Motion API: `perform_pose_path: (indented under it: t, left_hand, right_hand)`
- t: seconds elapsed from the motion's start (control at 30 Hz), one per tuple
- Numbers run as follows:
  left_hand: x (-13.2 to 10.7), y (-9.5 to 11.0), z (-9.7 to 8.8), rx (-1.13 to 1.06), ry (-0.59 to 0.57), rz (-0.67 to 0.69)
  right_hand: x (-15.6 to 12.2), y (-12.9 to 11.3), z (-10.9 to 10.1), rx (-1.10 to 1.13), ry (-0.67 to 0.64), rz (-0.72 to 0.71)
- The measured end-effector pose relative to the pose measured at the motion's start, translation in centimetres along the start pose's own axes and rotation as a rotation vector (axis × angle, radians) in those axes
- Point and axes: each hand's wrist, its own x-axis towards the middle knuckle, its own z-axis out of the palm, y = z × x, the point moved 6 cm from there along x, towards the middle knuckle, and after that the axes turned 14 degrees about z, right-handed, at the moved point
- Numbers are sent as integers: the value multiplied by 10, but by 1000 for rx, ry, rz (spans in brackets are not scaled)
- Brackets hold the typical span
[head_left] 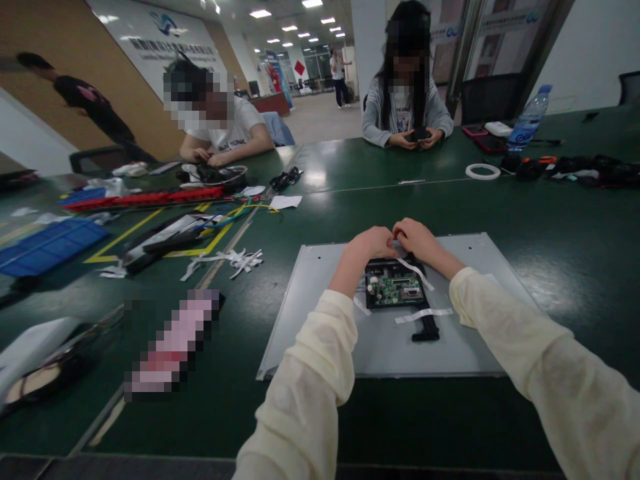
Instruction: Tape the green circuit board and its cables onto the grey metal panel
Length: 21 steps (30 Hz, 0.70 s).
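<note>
A flat grey metal panel (310,320) lies on the table in front of me. On it sits a black frame with a green circuit board (395,290), and a black bracket arm (427,327) reaches toward me from it. White tape strips (424,315) lie across and beside these parts. My left hand (371,241) and my right hand (417,240) meet at the frame's far edge, fingers bent and closed. A small greyish piece shows between the fingertips; I cannot make out what it is.
Left of the panel are a pile of white strips (245,262), a blurred pink item (175,340) and a blue basket (50,243). Beyond lie a white tape roll (483,172) and a water bottle (530,120). Two people sit across the table.
</note>
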Motion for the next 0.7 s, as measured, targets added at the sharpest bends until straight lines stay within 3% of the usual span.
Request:
perform_pose_path:
  t: [0.7]
  left_hand:
    - [-1, -5, 1, 16, 5, -13]
  right_hand:
    - [2, 2, 3, -11, -8, 2]
